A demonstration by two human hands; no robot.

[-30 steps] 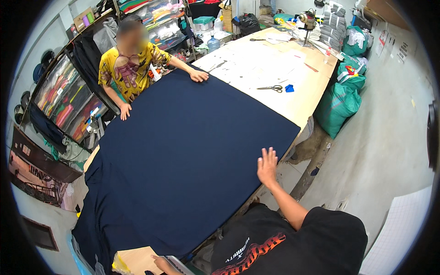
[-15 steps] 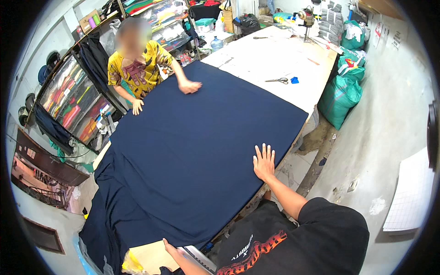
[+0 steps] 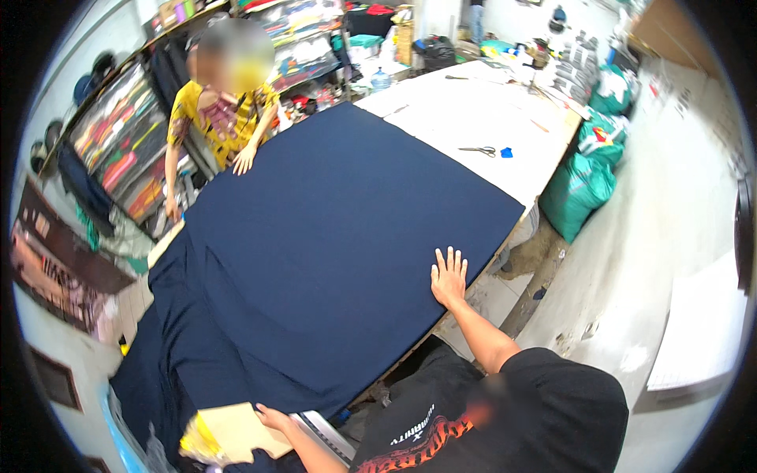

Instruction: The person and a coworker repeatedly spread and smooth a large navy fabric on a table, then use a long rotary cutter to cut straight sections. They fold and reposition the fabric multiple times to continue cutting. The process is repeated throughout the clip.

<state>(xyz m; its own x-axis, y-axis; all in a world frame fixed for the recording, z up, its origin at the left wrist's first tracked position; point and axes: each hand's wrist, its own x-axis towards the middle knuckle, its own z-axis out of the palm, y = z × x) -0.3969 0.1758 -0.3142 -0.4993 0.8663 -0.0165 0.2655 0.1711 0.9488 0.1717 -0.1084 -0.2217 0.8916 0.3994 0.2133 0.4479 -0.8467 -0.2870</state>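
A wide sheet of navy fabric (image 3: 339, 213) is spread across the table, mostly smooth on top and bunched into folds at its left end. My right hand (image 3: 449, 280) lies flat on it near the right edge, fingers spread, holding nothing. Down at the fabric's near border, my left hand (image 3: 274, 419) has its fingers bent at the cloth edge, partly hidden, beside a tan board (image 3: 244, 437). Across the table stands a person in a yellow patterned shirt (image 3: 225, 118). One of that person's hands (image 3: 245, 158) rests at the fabric's far edge, the other (image 3: 173, 210) by the table's left end.
Scissors (image 3: 478, 150) and a small blue scrap (image 3: 506, 152) lie on the pale tabletop (image 3: 441, 110) beyond the fabric. Green sacks (image 3: 579, 189) stand along the right wall. Shelves of bagged folded cloth (image 3: 118, 142) line the left side. A metal ruler-like strip (image 3: 323, 433) is near my left forearm.
The other person has drawn a hand back from the fabric's middle to its edge and lowered the other toward the table's left end. My right hand stays flat; the view has shifted slightly.
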